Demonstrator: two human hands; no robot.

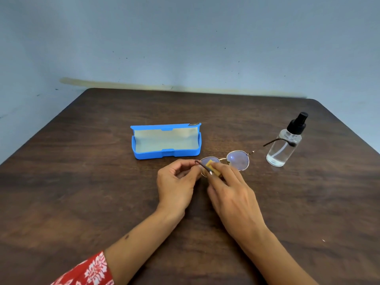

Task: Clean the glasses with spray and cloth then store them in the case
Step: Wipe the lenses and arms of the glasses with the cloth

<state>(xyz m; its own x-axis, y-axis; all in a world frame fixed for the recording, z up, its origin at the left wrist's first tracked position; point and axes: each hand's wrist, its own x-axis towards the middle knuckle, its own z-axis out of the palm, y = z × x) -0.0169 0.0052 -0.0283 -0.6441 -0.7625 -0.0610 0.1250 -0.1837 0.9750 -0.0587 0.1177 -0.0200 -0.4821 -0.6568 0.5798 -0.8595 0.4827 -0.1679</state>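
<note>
Glasses [228, 161] at table [82, 192] centre, long axis left-right. Left hand [176, 182] pinches near temple; right hand [230, 190] presses cloth [211, 164] on left lens. Open case [164, 140] just behind-left, nearer left hand.

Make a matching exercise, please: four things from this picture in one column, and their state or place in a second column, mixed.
Things:
1. case
2. spray bottle
3. cloth
4. glasses

States:
A. stands upright on the right of the table
B. held in both hands, one temple stretched toward the bottle
C. lies open, nothing inside
D. yellow, pressed on a lens by the right hand

Pairs: 1-C, 2-A, 3-D, 4-B
</note>
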